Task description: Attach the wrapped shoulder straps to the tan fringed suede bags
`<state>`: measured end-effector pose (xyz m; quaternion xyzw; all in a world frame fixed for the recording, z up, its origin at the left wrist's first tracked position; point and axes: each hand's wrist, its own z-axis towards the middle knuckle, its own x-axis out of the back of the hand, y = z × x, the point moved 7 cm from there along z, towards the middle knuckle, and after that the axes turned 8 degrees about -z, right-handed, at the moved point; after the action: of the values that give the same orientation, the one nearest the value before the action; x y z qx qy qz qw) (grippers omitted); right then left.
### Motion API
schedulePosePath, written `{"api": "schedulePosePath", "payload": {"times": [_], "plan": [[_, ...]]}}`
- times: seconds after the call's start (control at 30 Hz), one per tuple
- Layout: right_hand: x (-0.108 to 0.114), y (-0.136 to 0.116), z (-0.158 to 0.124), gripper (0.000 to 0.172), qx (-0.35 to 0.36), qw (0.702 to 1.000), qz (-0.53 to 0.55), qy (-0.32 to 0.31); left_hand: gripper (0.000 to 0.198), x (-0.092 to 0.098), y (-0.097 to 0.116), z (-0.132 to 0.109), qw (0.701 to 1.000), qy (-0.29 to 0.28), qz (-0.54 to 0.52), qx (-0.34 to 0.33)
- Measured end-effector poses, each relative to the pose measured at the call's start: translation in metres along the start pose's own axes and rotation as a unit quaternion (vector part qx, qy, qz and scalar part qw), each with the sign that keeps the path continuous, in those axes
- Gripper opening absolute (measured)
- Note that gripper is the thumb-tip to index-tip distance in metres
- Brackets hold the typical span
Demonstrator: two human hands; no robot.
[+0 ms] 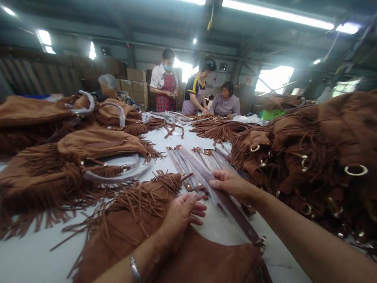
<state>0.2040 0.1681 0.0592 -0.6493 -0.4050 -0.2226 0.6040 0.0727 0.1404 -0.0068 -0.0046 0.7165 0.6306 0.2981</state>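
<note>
My left hand (pixel 182 213) lies flat, fingers spread, on a brown suede fringed bag (pixel 174 267) in front of me. My right hand (pixel 231 184) is closed around a long brown strap wrapped in clear plastic (pixel 229 204) that runs from the strap pile down to the bag's metal clasp at the right edge. A silver bracelet sits on my left wrist. Several more wrapped straps (pixel 193 163) lie side by side on the white table just beyond my hands.
Heaps of brown fringed bags with metal rings rise at the right (pixel 326 155) and left (pixel 60 167). The white table (pixel 27 264) stretches away from me. Several people (pixel 197 94) work at its far end, with cardboard boxes (pixel 136 82) behind them.
</note>
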Motion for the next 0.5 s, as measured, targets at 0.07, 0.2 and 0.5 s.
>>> {"api": "schedulePosePath", "payload": {"times": [0.07, 0.2, 0.5], "plan": [[-0.011, -0.009, -0.034, 0.035, 0.026, 0.995, 0.073, -0.066, 0.052, 0.005, 0.013, 0.001, 0.993, 0.011, -0.113, -0.007], [-0.018, -0.027, -0.079, 0.032, 0.077, 0.988, 0.074, -0.11, 0.048, 0.006, 0.042, -0.008, 0.97, 0.016, -0.235, -0.063], [-0.02, -0.064, -0.104, 0.022, 0.11, 0.991, -0.045, -0.068, 0.033, -0.029, 0.039, -0.031, 0.958, -0.083, -0.268, -0.055]]}}
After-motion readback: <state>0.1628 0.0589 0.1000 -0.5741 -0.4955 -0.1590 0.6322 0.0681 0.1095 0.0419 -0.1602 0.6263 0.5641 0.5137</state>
